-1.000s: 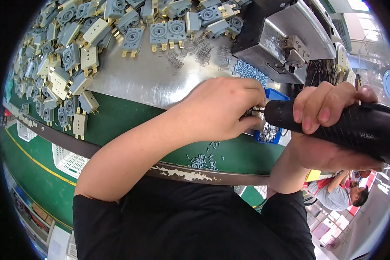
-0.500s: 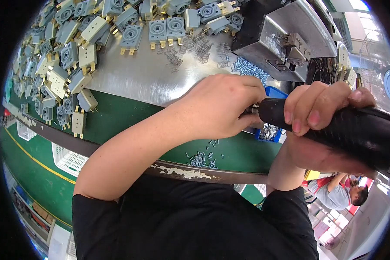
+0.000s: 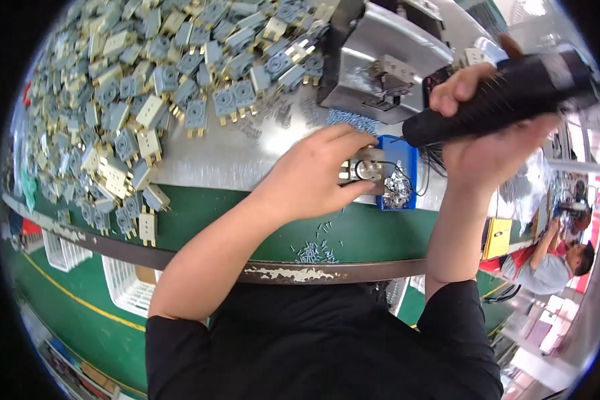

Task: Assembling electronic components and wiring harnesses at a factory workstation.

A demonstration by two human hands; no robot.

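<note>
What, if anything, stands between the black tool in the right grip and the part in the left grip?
The blue tray shows partly between the black tool and the part, apparently below the tool; nothing visible blocks the way.

Metal parts (image 3: 398, 192) in the bin (image 3: 399, 148) — tool (image 3: 513, 97) to its right, housings (image 3: 195, 115) left.

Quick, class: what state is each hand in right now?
Left hand: fingers and thumb curled around a small part.
Right hand: closed, holding a black cylindrical tool.
</note>
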